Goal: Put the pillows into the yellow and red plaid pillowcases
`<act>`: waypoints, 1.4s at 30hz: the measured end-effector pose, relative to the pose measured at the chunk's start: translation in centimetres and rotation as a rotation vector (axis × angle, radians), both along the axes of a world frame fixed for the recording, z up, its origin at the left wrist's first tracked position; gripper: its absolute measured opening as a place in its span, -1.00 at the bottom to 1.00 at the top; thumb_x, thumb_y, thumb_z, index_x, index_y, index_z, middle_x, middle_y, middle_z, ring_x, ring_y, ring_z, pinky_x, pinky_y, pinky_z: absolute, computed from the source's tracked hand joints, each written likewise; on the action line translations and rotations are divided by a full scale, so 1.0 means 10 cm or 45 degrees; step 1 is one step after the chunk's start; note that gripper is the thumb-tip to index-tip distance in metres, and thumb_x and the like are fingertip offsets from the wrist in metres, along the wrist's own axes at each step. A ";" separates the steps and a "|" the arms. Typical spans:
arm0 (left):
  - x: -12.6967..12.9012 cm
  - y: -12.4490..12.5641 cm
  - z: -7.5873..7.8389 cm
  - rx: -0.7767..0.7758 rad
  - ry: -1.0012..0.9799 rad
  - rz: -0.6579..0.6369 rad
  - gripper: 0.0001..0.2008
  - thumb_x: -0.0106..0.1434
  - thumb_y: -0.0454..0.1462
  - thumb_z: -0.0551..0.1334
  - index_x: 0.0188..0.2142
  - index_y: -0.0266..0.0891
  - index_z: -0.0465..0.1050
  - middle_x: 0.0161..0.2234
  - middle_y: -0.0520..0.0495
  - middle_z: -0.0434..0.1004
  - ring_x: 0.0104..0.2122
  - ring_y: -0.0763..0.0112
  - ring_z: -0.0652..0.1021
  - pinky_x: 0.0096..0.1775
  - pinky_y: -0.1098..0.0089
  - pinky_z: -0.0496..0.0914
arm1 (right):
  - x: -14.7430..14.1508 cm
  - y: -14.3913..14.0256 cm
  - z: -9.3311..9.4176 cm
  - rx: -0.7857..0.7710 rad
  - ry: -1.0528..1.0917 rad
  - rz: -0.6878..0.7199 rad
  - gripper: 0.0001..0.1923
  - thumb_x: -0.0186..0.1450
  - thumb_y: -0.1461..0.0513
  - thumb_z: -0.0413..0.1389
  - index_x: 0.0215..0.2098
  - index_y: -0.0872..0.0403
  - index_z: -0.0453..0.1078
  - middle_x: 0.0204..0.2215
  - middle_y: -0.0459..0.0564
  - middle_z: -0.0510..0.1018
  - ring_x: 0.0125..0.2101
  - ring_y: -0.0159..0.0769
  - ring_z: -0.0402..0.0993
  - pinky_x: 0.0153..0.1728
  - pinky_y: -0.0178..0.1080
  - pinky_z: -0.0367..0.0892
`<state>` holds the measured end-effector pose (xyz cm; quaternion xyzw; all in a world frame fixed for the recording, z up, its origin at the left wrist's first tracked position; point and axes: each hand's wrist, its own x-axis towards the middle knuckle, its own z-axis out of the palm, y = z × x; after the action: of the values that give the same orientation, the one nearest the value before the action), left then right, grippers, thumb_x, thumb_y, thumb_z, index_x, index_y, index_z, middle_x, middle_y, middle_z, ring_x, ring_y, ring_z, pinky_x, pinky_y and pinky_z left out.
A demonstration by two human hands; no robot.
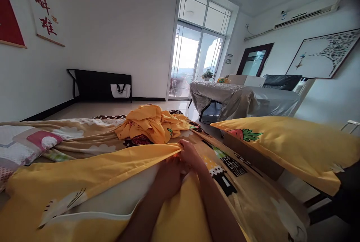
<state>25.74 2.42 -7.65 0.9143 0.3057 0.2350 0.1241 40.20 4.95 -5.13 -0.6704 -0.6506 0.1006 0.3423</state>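
A yellow pillowcase with a pale print lies in front of me, its opening spread so that a white pillow shows inside. My right hand is closed on the far edge of the opening, pinching the cloth at the corner. Just below it, my left hand reaches into the opening by the pillow's end. Its fingers look curled, but their tips and whatever they grip are hidden. Yellow cloth also bulges up between my forearms.
Beneath lies a brown patterned blanket. Crumpled yellow cloth sits beyond my hands. A stuffed yellow pillow rests at right, and a patterned pillow at left. Farther back stands a plastic-covered table.
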 end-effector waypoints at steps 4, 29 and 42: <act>0.00 0.01 0.00 -0.012 -0.034 0.004 -0.71 0.32 -0.29 0.02 -0.03 -0.06 0.37 0.03 -0.08 0.43 0.05 0.17 0.39 0.08 0.04 0.22 | 0.04 0.06 -0.09 0.033 0.102 0.078 -0.72 -0.06 0.41 -0.07 -0.39 0.08 0.32 -0.43 -0.11 0.48 -0.39 -0.37 0.35 -0.47 -0.42 0.10; -0.01 0.04 0.00 -0.039 0.058 -0.015 -0.60 0.23 -0.32 0.05 0.05 -0.05 0.37 0.21 0.01 0.31 0.18 0.16 0.28 0.20 0.06 0.13 | -0.02 -0.03 0.06 0.013 -0.153 0.076 -0.70 -0.06 0.46 -0.09 -0.51 0.11 0.42 -0.44 -0.02 0.52 -0.39 -0.36 0.32 -0.41 -0.38 0.06; -0.03 0.12 -0.01 -0.379 -0.379 0.041 -0.59 0.17 -0.36 0.10 0.03 -0.21 0.40 0.10 -0.11 0.44 0.13 0.25 0.38 0.20 0.25 0.18 | 0.02 -0.04 0.10 0.032 -0.105 0.119 -0.84 0.02 0.38 -0.04 -0.53 0.11 0.36 -0.51 -0.04 0.51 -0.46 -0.36 0.31 -0.48 -0.38 0.02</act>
<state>25.42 3.63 -7.74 0.8360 0.3300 0.3218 0.2977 40.42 4.55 -4.13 -0.6387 -0.6959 0.0805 0.3185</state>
